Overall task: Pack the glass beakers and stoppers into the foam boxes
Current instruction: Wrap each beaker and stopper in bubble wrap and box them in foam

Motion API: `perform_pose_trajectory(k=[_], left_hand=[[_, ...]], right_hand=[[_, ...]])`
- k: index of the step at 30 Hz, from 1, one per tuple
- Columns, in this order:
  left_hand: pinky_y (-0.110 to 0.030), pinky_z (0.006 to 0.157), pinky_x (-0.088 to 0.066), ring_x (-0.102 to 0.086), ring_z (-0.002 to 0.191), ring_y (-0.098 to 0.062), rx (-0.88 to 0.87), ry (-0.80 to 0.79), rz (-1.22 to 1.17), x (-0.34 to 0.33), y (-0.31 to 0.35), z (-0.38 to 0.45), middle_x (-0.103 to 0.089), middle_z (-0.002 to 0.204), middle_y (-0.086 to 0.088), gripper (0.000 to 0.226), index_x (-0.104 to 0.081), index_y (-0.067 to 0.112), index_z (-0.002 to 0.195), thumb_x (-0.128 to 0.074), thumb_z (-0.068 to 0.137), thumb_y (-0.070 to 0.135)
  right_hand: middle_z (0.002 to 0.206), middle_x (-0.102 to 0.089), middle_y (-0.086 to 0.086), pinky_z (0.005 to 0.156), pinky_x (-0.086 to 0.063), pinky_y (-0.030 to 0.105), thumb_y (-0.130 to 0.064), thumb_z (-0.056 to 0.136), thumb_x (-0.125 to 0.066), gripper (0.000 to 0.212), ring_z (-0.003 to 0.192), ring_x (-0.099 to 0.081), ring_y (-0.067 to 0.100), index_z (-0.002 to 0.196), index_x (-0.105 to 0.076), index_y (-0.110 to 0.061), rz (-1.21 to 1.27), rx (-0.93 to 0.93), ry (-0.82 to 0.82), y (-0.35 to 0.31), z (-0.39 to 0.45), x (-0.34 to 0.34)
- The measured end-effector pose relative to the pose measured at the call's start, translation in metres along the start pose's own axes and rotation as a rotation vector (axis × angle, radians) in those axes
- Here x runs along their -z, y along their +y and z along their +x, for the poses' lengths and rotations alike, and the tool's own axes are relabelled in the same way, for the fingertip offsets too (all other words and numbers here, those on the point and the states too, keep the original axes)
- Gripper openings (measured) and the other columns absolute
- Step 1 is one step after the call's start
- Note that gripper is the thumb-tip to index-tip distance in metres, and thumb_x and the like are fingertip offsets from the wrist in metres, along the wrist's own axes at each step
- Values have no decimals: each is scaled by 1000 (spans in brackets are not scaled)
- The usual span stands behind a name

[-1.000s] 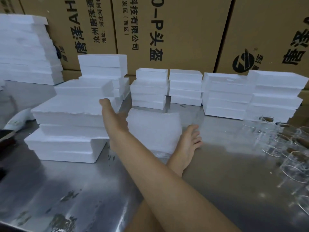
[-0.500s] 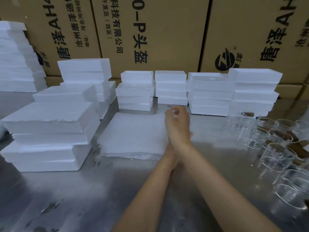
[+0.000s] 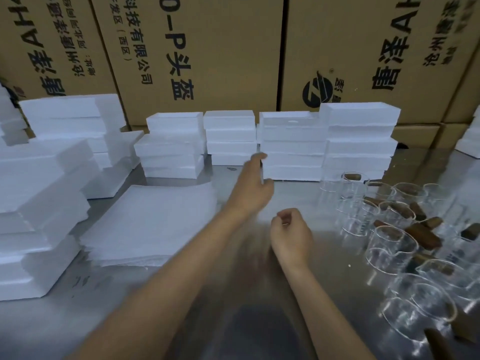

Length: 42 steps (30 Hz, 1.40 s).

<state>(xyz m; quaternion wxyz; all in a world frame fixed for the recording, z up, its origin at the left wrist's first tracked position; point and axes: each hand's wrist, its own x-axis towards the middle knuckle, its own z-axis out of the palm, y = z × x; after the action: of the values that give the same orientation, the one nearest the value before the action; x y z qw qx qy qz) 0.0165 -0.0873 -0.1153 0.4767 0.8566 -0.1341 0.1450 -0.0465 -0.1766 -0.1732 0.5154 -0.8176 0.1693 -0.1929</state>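
Note:
Several stacks of white foam boxes (image 3: 293,146) line the back of the steel table (image 3: 181,307). Clear glass beakers (image 3: 389,245) crowd the right side, with brown stoppers (image 3: 423,236) lying among and inside them. My left hand (image 3: 252,188) reaches forward with its fingers extended, the fingertips at the left edge of a foam box stack; I cannot tell whether they touch it. My right hand (image 3: 291,235) hovers over the table nearer to me, left of the beakers, with its fingers curled in and nothing visible in it.
A flat pile of thin white foam sheets (image 3: 148,224) lies left of my arms. Taller stacks of larger foam boxes (image 3: 39,203) fill the left side. Brown cardboard cartons (image 3: 207,48) form a wall behind the table.
My arms were crossed a second ago and have uncrossed. The left hand has moved forward to the back foam stacks, and the right hand has come back from the left foam boxes toward me.

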Motion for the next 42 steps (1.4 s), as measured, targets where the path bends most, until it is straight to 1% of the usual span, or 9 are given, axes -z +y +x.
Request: perform_pose_trajectory(k=[3,7,10,16,27,31,35,38,42], left_hand=[[-30,87,-41,-53,110,-26,36,36,130,13,20,81,-38,140,-13,59,-30,19,148,-51,93,13],[-41,112,-35,-34,140,-36,76,-51,321,18,25,158,-19,157,-18,68,-20,27,156,-54,96,28],[-37,107,-37,-33,140,-30,129,-129,387,11,25,192,-21,158,-10,64,-36,32,148,-61,91,35],[-28,78,-36,-45,103,-23,19,-82,324,-5,4,191,-48,132,-11,42,-49,20,113,-76,82,25],[-24,78,-36,-49,116,-20,-107,84,266,52,14,120,-53,129,-5,31,-60,17,109,-77,84,24],[-18,67,-46,-60,91,-12,-4,-3,177,85,22,67,-58,114,5,30,-61,18,109,-77,85,27],[-12,61,-47,-65,64,0,94,-302,132,107,23,8,-64,104,6,23,-64,23,101,-78,83,30],[-9,64,-49,-68,72,1,188,-478,58,113,21,-23,-69,103,-3,23,-65,20,105,-75,86,29],[-36,90,-55,-72,88,-21,303,-405,-175,104,12,-46,-74,107,-11,30,-66,14,112,-66,93,37]], right_hand=[[87,-62,-9,69,-34,28,-20,88,-53,9,83,-55,17,92,-54,-28,5,-8,-4,2,3,-1],[92,-66,-7,71,-39,28,-20,90,-52,13,89,-60,17,100,-57,-26,37,-20,3,5,12,2],[87,-64,-8,73,-42,28,-19,90,-51,13,85,-60,16,100,-57,-25,95,-39,15,6,17,7],[89,-65,-8,81,-47,31,-17,90,-51,13,89,-61,16,98,-58,-25,134,-57,4,4,17,10],[83,-59,-10,73,-45,28,-18,92,-53,11,84,-61,24,100,-61,-17,298,-135,52,5,25,15],[135,-50,6,99,-48,43,-15,87,-63,57,116,-58,30,139,-42,-24,403,-96,70,5,31,32],[163,-13,-15,116,-22,38,-17,82,-69,92,149,-18,16,150,-18,-51,394,154,6,1,25,55],[154,-38,-9,117,-29,40,-23,87,-69,68,142,-32,14,144,-38,-44,379,248,-51,-3,19,62],[104,-66,1,86,-50,41,-54,95,-51,38,103,-58,26,112,-64,-22,65,226,203,-6,13,68]])
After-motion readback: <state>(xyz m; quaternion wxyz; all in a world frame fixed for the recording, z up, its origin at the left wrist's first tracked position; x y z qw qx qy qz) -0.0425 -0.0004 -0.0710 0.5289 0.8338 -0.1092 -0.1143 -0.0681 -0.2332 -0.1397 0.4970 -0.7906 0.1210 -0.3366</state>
